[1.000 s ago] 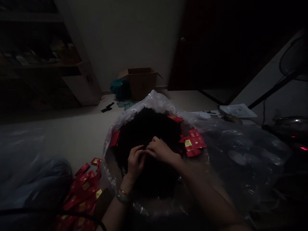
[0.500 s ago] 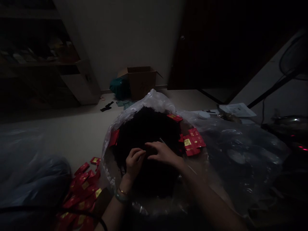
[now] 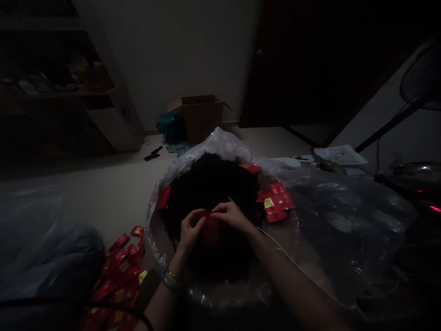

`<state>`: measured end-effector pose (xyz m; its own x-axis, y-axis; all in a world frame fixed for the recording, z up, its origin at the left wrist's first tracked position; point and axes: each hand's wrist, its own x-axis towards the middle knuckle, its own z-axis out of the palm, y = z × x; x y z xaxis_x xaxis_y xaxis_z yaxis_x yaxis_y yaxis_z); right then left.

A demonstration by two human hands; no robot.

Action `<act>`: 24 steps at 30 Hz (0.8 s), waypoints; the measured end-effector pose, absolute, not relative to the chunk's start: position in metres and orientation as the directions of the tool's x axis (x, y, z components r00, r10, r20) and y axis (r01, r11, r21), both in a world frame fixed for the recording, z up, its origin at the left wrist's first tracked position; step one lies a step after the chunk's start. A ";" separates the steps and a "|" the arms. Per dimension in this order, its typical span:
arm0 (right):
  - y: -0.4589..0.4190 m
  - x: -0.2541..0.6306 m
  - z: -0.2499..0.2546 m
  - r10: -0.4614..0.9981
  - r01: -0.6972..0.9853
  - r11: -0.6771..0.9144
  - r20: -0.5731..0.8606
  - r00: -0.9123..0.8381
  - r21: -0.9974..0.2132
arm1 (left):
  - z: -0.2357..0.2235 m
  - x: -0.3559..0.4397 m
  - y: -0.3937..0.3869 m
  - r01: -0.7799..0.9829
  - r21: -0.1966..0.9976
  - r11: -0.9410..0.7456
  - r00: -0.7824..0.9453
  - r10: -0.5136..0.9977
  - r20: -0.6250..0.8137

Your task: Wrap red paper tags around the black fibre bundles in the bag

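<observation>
Over a dark heap that looks like loose tea leaves, my left hand and my right hand meet fingertip to fingertip. Between them hangs a small red packet, pinched at its upper edge by both hands. The heap fills a container lined with clear plastic. Other red packets with gold labels lie on its right side, one red packet at the back and another at the left rim. A thin pale cord passes along my right forearm.
Many red packets are piled on the floor at the left, beside a dark plastic bag. Crumpled clear plastic spreads to the right. An open cardboard box stands by the wall; a fan is at far right.
My hands have come together, and a red packet now shows between them. My right fingers have closed from a looser, spread pose. The pale cord beside my right forearm shows more fully.
</observation>
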<state>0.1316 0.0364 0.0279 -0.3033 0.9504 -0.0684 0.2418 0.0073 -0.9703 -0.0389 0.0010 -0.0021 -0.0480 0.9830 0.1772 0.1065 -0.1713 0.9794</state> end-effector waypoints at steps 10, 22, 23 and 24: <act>0.031 0.138 0.035 0.881 0.395 0.414 0.252 -0.401 -0.820 | -0.017 -0.034 0.002 0.292 0.907 -0.303 -0.014 0.947 0.321; 0.026 0.126 0.045 0.758 0.653 0.607 0.576 -0.306 -0.453 | -0.022 -0.035 0.003 0.285 0.933 -0.221 0.064 0.975 0.211; 0.024 0.126 0.046 0.748 0.670 0.603 0.599 -0.286 -0.433 | -0.021 -0.035 0.003 0.281 0.935 -0.216 0.058 0.976 0.208; 0.023 0.126 0.047 0.741 0.682 0.602 0.610 -0.282 -0.416 | -0.020 -0.035 0.003 0.272 0.939 -0.209 0.055 0.978 0.202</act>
<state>0.1256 0.0233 0.0475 -0.2816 0.7408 0.6099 0.6816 0.6018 -0.4163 -0.0347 0.0029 -0.0199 0.0549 0.9778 0.2021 0.2717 -0.2094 0.9393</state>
